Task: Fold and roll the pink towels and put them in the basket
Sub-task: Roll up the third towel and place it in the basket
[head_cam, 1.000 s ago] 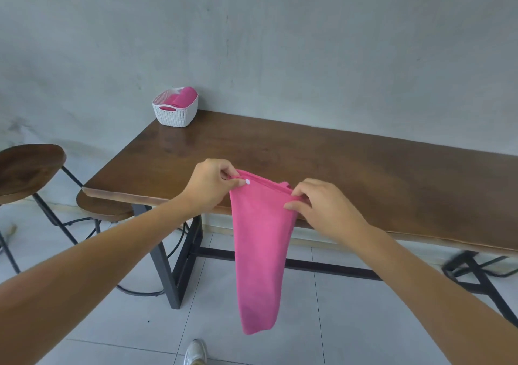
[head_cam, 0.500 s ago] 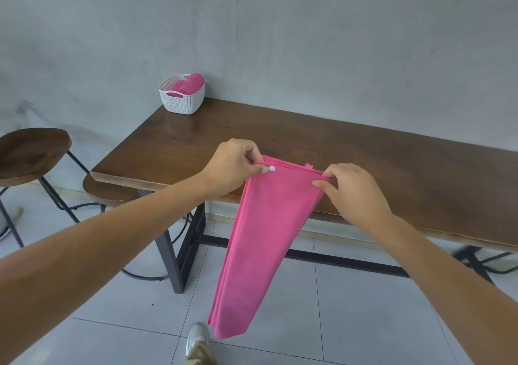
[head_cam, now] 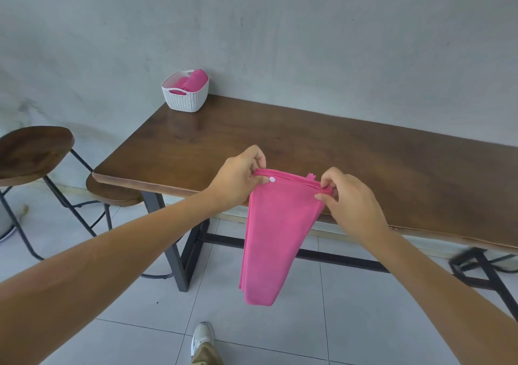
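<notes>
Both arms were stretched forward over the bench (head_cam: pixel 350 151) edge. Left hand (head_cam: pixel 238 178) and right hand (head_cam: pixel 349 199) each pinched a top corner of the towel (head_cam: pixel 277 233), fingers curled; it hung folded. Basket (head_cam: pixel 185 95) sat at the far corner holding rolled towels.

A dark wooden table (head_cam: pixel 308 146) carries a white basket (head_cam: pixel 185 99) at its far left corner.

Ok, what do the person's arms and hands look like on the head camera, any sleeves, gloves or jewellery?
Both are bare. The left forearm and right forearm show no sleeve anywhere in the frame. The left hand and right hand wear no gloves, and no watch, ring or bracelet shows. Lower down, a white shoe and a khaki trouser leg are in view.
</notes>
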Demonstrator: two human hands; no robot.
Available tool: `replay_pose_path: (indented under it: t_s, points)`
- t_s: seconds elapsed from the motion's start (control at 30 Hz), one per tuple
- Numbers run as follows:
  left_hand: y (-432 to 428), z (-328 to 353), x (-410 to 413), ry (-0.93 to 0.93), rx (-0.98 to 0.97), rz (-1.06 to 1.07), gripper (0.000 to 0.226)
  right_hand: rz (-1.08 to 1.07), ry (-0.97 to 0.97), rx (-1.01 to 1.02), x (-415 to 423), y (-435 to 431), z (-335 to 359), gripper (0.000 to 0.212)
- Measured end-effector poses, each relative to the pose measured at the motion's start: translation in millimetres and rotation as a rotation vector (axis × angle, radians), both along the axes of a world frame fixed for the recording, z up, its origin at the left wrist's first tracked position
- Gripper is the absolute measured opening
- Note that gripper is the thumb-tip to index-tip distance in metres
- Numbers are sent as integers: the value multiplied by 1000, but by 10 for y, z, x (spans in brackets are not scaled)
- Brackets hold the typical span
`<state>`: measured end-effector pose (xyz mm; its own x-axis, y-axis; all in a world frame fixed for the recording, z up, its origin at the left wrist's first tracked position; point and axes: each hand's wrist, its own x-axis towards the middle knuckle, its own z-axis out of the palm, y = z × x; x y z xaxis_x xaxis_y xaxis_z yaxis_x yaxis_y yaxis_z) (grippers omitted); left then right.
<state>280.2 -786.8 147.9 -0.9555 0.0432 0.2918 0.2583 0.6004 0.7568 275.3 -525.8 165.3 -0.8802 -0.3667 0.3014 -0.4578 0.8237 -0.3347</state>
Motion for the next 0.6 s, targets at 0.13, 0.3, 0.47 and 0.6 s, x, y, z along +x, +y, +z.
replay_pose_path:
  t_s: [0.13, 0.3, 0.47, 0.6]
  points:
    - [11, -110, -156, -20, 16, 7, 31, -33, 13, -69, -115, 4, -98, 26]
    - [25, -249, -409, -93, 13, 38, 27, -164, -102, -259, -387, -47, -297, 26]
    - [18, -454, -765, -173, 40, 73, 9, -286, -155, -438, -639, -140, -549, 11]
    - [11, -617, -1067, -193, 28, 99, 8, -365, -240, -533, -894, -277, -720, 12]
